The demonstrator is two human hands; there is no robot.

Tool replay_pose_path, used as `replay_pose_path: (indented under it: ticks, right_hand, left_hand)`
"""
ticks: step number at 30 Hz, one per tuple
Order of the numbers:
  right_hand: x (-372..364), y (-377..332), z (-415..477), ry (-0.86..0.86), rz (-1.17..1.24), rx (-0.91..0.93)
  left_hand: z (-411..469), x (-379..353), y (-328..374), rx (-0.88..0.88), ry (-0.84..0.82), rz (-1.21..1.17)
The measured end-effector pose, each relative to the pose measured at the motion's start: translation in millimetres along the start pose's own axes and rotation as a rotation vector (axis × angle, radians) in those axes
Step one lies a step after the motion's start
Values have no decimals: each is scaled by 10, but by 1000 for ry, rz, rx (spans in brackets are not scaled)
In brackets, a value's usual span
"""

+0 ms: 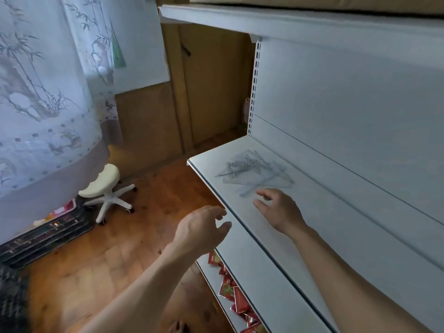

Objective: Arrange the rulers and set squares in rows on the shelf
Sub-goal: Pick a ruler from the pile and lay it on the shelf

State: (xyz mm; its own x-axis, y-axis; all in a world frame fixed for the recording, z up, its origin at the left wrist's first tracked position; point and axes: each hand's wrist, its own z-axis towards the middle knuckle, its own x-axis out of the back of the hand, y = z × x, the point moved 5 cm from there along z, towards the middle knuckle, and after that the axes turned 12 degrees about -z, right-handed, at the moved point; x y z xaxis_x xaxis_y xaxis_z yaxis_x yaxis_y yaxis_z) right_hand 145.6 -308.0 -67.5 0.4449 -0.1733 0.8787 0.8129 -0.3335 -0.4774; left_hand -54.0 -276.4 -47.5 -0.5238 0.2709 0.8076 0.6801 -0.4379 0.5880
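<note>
A loose pile of clear plastic rulers and set squares (pixel 254 171) lies jumbled near the left end of a white metal shelf (pixel 312 236). My right hand (pixel 278 210) hovers over the shelf just in front of the pile, fingers relaxed and spread, holding nothing. My left hand (pixel 201 229) is in the air at the shelf's front edge, fingers loosely curled and empty. Neither hand touches the pile.
An upper shelf (pixel 288 22) overhangs above. On a lower shelf lie red packets (pixel 230 292). A white swivel stool (pixel 105 186) stands on the wooden floor to the left, beside a sheer curtain (pixel 43 92) and a dark mat (pixel 45 236).
</note>
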Motion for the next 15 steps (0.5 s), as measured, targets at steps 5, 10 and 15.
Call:
replay_pose_path:
  ticks: [5, 10, 15]
  right_hand:
    - [14, 172, 244, 70, -35, -132]
    - [30, 149, 377, 145, -62, -232]
    - [79, 259, 406, 248, -25, -414]
  left_hand:
    - [802, -137, 39, -80, -109, -35]
    - [1246, -341, 45, -206, -221, -10]
    - [1447, -445, -40, -351, -277, -37]
